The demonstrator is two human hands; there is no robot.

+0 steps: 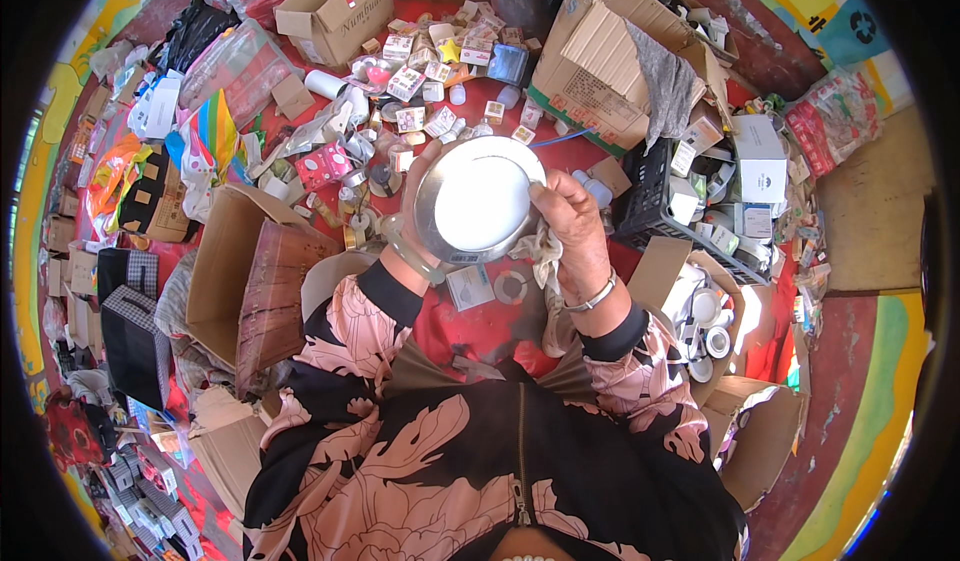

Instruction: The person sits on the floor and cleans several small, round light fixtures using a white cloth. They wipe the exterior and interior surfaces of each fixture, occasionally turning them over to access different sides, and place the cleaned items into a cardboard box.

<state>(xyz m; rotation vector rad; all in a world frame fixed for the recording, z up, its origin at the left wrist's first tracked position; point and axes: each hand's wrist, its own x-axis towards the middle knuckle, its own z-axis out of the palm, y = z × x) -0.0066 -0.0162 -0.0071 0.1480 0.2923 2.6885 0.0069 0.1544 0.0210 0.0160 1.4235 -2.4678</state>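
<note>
Left hand [415, 176] grips round metal plate [478, 201] by rim, fingers curled — right hand [572, 223] clutches crumpled white cloth [540, 251] against plate edge; black crate [650, 201] nearby.

head cam | looks steeply down, close over hands [500, 211] | fisheye, single view

One round metal lamp [478, 201]; two hands; perhaps six cardboard boxes [335, 6]

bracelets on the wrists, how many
2: a pale bangle on the left hand wrist, and a silver bracelet on the right hand wrist. Sleeves may hide more.
</note>
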